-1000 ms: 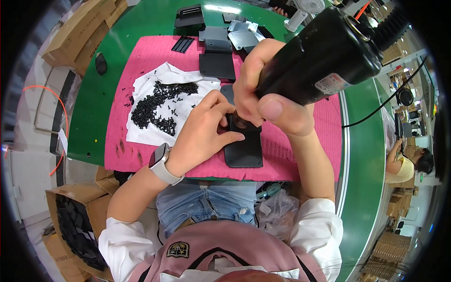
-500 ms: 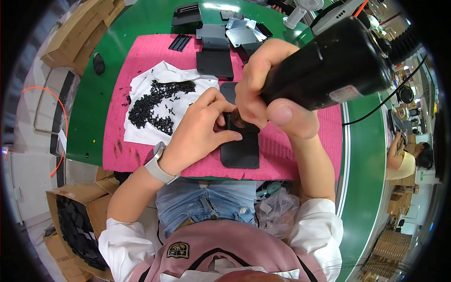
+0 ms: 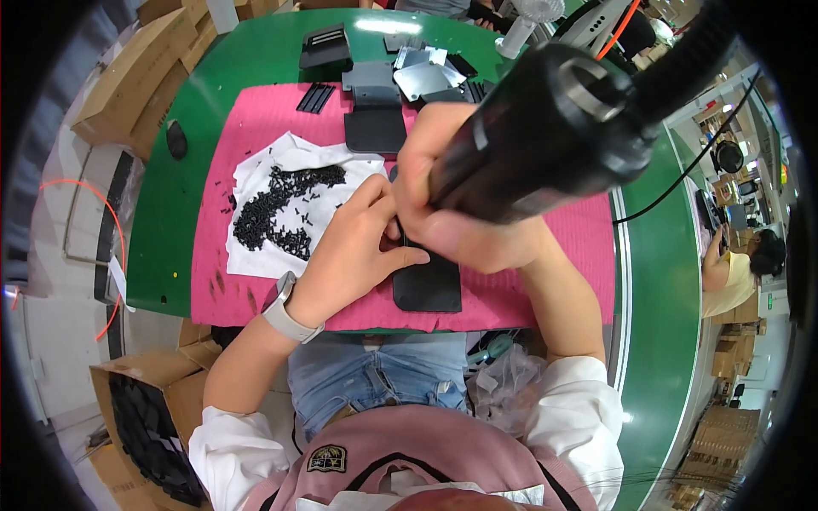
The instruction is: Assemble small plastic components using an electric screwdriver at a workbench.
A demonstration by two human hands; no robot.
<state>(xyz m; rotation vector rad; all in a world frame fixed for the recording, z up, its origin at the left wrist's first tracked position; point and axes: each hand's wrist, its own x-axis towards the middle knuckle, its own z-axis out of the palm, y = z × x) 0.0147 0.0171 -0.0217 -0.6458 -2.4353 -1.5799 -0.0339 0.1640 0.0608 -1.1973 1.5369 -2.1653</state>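
My right hand (image 3: 473, 243) is closed around the thick black body of an electric screwdriver (image 3: 520, 140), which tilts up toward the upper right. The driver's tip and the spot beneath it are hidden behind my hands. Close against it, my left hand (image 3: 354, 234) grips a flat black plate (image 3: 430, 289) on the pink mat, thumb on its top and fingers curled at its left side. Left of that hand, a heap of small black screws (image 3: 273, 209) lies on a white cloth (image 3: 256, 262).
Behind the hands are black bracket-like parts (image 3: 375, 132), silvery metal plates (image 3: 426, 83) and a slotted black piece (image 3: 315, 98). The pink mat (image 3: 503, 311) covers part of a green table (image 3: 656, 298). A carton of black parts (image 3: 179, 375) stands lower left; a co-worker (image 3: 733, 272) sits far right.
The screwdriver and my right hand have shifted left and slightly down, and the driver's body is more tilted. My left hand stays on the plate. The whole view has shifted slightly.
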